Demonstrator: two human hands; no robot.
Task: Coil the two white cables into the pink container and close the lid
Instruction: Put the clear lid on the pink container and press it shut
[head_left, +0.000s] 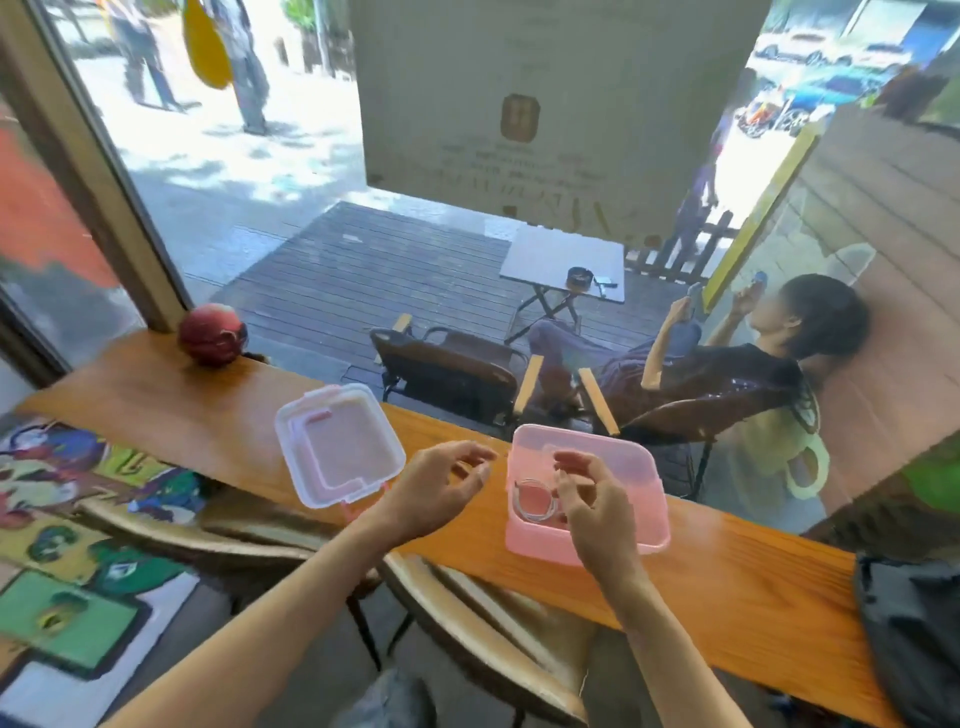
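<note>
The pink container (631, 462) stands open on the wooden counter (727, 582). A coiled white cable (532, 501) lies inside it at the left. Its clear lid (337, 447) lies apart to the left on the counter, inner side up. My right hand (592, 501) hovers over the container's near part with fingers loosely curled, and I see nothing in it. My left hand (441, 488) hangs just left of the container, fingers relaxed and empty. Only one cable coil is visible; my right hand hides part of the container's inside.
A red round ornament (212, 335) sits at the counter's far left by the window. A dark bag (914, 634) lies at the counter's right end. A wooden chair (467, 613) stands below the counter. Outside the glass a person sits in a chair.
</note>
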